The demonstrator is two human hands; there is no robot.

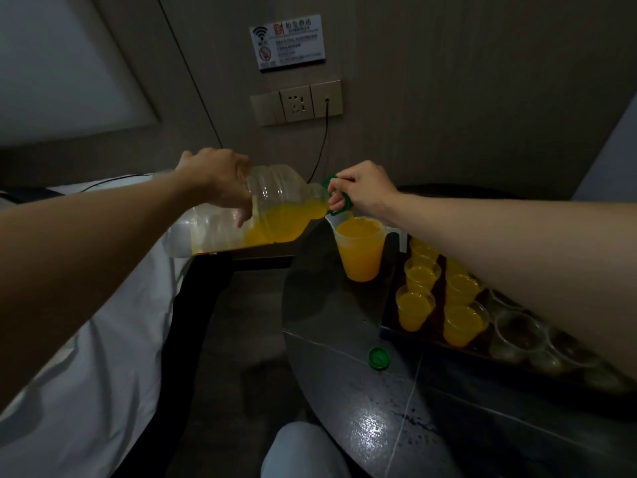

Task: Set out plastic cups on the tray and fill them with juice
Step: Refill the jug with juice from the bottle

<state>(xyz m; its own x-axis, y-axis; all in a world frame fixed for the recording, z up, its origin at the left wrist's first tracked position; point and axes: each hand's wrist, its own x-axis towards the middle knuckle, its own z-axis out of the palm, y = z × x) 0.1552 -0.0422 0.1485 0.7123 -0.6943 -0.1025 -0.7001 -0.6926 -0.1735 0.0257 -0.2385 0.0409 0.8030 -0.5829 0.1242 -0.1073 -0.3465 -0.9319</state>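
A large clear juice bottle lies tipped on its side, orange juice pooled toward its neck. My left hand grips the bottle's body from above. My right hand holds the bottle's green carry handle at the neck. The neck is over a clear measuring jug, nearly full of juice, standing on the dark round table. To the right a dark tray holds several small plastic cups: filled cups toward the left, empty cups toward the right. My right forearm hides part of the tray.
The green bottle cap lies on the table in front of the tray. A bed with white sheets is at left, close to the table. A black cable hangs from the wall socket behind the bottle. My knee shows at the bottom.
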